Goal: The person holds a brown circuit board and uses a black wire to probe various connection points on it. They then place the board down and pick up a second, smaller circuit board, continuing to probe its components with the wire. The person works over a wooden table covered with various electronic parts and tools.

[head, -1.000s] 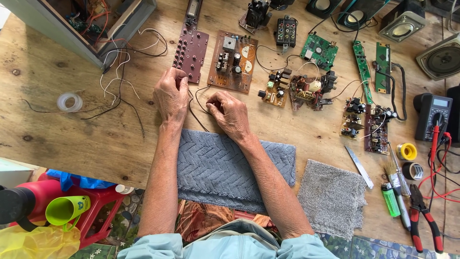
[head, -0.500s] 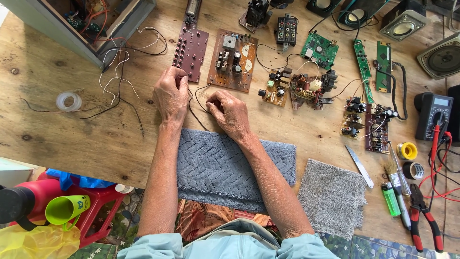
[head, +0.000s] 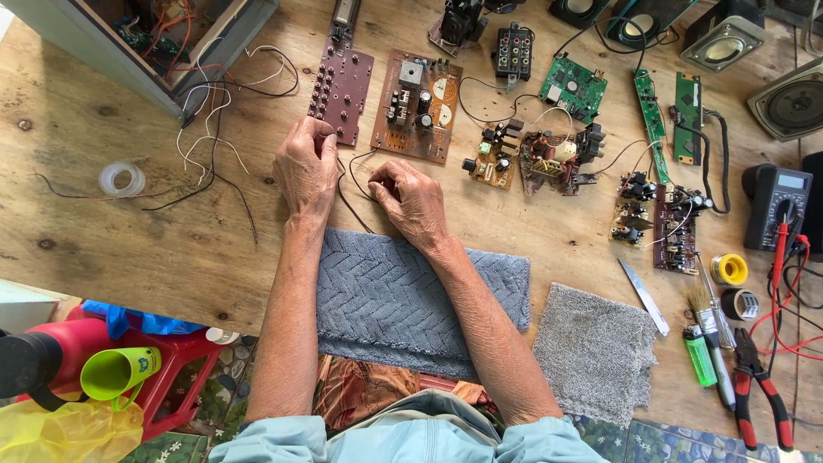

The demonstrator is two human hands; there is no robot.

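Observation:
My left hand (head: 305,165) and my right hand (head: 413,199) rest close together on a wooden table (head: 103,249), just beyond a grey towel (head: 403,300). Each hand pinches a thin dark wire (head: 354,171) that loops between them. The left hand's fingers touch the lower edge of a dark red circuit board (head: 341,84). A brown circuit board with capacitors (head: 417,105) lies just beyond the right hand.
An open grey device case (head: 171,39) with loose wires sits far left, a clear tape roll (head: 120,180) nearby. Several circuit boards (head: 570,86), speakers (head: 793,99), a multimeter (head: 773,204), pliers (head: 759,390), a brush and a small grey cloth (head: 596,351) lie to the right.
The hands have barely moved; the fingers shift slightly on the wire.

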